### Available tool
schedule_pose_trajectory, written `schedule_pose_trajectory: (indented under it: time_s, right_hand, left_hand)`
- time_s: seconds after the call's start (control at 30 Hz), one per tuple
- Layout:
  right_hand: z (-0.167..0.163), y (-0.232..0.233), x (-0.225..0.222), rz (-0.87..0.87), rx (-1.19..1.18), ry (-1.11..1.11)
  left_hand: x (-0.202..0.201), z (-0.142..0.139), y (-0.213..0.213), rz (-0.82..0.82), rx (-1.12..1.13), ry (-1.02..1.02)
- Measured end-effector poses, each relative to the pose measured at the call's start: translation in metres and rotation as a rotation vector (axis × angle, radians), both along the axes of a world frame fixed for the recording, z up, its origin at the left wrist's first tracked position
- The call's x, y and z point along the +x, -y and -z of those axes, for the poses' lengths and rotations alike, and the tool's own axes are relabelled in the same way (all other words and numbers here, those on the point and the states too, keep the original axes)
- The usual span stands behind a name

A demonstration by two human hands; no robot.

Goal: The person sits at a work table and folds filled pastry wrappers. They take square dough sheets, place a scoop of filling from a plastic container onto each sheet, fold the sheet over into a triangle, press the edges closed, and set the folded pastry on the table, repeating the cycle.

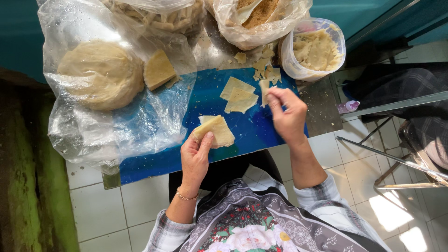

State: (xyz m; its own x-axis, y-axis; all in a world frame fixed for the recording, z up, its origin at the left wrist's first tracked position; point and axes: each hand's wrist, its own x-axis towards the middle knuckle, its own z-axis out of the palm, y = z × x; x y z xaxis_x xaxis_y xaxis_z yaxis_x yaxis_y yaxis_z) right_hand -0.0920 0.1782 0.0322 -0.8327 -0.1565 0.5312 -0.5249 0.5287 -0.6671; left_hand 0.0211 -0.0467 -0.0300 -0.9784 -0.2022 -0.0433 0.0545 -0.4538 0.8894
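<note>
My left hand (196, 156) pinches a folded square of pale dough (215, 131) at the near side of the blue work surface (252, 133). My right hand (288, 114) grips a narrow strip of dough (264, 89) between thumb and fingers, just above the surface. Two flat dough squares (239, 95) lie on the blue surface between the hands and the far edge. Small dough scraps (266, 72) are scattered behind them.
A large round dough ball (100, 74) and a cut wedge (158, 70) rest on a clear plastic sheet at left. A clear tub of filling (317, 49) stands at the far right. Plastic bags of food (254, 16) sit behind. A metal chair frame (401, 163) stands right.
</note>
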Motion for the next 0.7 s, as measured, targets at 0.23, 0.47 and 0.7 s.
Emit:
schedule_pose_trajectory:
  time_s: [0.23, 0.47, 0.7]
  right_hand:
    - [-0.001, 0.030, 0.035, -0.086, 0.647, -0.253]
    - [-0.004, 0.031, 0.032, -0.057, 0.333, -0.017]
    - [-0.014, 0.049, 0.048, -0.308, 0.098, 0.026]
  left_hand:
    - [-0.001, -0.002, 0.001, 0.002, 0.010, 0.021]
    - [-0.002, -0.005, 0.007, 0.109, 0.117, 0.090]
    - [-0.003, -0.011, 0.007, 0.191, 0.244, 0.102]
